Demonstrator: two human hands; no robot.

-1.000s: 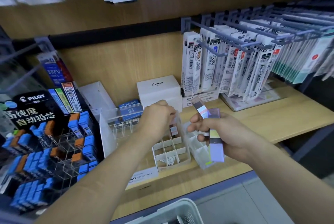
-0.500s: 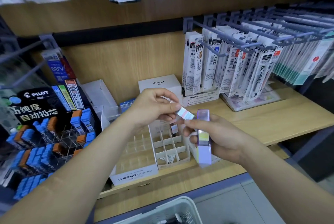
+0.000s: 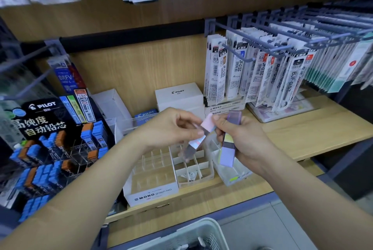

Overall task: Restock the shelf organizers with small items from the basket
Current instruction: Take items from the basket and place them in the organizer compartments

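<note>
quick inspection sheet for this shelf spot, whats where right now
surface: wooden shelf, bearing organizers and boxes
job's things: pink case and purple case held above the white divided organizer; basket below the shelf edge
clutter: MONO graph MG box, white PILOT box, PILOT lead display
grippers: left hand pinches the pink case; right hand grips the purple case
cables: nothing seen
surroundings: refill packs hanging on hooks, more packs above

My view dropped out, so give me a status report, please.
Left hand pinches pink case. Right hand grips purple case. Both over white organizer, not yet inserted. No obstruction seen.
</note>
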